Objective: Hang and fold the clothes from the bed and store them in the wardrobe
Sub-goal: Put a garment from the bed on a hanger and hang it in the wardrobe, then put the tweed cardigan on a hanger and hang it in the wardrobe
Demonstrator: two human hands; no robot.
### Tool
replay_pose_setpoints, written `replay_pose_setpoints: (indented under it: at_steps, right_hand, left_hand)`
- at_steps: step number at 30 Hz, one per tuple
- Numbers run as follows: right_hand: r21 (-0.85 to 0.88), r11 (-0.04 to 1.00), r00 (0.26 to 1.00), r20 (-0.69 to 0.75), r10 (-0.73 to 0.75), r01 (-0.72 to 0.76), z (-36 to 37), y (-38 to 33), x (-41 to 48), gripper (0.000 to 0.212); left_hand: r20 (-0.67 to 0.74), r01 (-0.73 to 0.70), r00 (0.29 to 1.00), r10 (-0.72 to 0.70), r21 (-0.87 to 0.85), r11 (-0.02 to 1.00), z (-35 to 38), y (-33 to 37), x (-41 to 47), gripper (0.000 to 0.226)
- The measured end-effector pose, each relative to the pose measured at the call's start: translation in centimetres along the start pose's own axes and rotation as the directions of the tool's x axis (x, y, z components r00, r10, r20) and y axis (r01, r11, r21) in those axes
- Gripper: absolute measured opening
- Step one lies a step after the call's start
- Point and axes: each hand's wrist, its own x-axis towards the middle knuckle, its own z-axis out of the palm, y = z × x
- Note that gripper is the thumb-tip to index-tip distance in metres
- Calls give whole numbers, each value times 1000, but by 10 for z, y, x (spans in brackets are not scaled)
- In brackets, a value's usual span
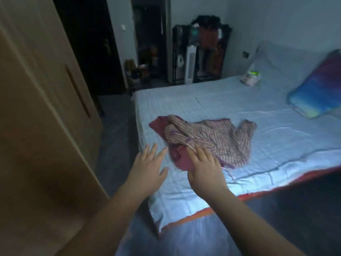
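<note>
We see a dim bedroom from the head view. A crumpled pink-and-maroon knitted garment (206, 139) lies on the pale blue checked sheet of the bed (276, 137), near the bed's front left corner. Part of it is plain maroon cloth, the rest a striped open knit, with a sleeve trailing to the right.

Our left hand (147, 174) reaches out over the bed's left edge, fingers spread and straight; this grip is open and empty, and sits just beside the garment's near left edge, apart from it. Our right hand (204, 172) is palm down with fingers extended, its fingertips over the maroon near edge of the garment. This grip is also open, closed on nothing; whether it presses the cloth or only hovers, we cannot tell.

The light wooden wardrobe (36, 108) with a reddish slot handle stands at far left, its door close to the camera. A blue and purple pillow (317, 89) rests at the right head end, well apart from the garment. A dark clothes rack (201, 52) stands against the far wall.
</note>
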Motion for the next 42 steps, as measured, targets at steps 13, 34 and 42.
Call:
replay_pose_setpoints:
  at_steps: [13,34,42]
  right_hand:
    - [14,969,945,225,236,-246,82,176,73,59]
    - [-98,919,676,649,350,-381,231,404,209,57]
    - [10,968,581,801,143,-252,312,499,229,65]
  left_hand:
    - [221,-157,960,173,-87,984,132,69,188,71]
    - [595,-94,788,158,-137,986,310,117,411,72]
    - [720,127,694,21,-151,980,391,150,420,67]
